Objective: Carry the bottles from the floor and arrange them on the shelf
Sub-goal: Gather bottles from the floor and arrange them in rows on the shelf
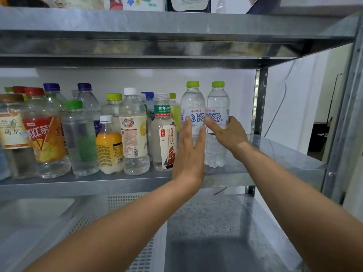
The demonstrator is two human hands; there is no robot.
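My left hand presses the left water bottle, fingers straight; my right hand grips the right water bottle.

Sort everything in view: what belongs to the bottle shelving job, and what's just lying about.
Job: left water bottle, pressed by left hand; right water bottle, gripped by right hand; middle shelf; row of drink bottles.
Lying about: top-shelf packages; white cable.
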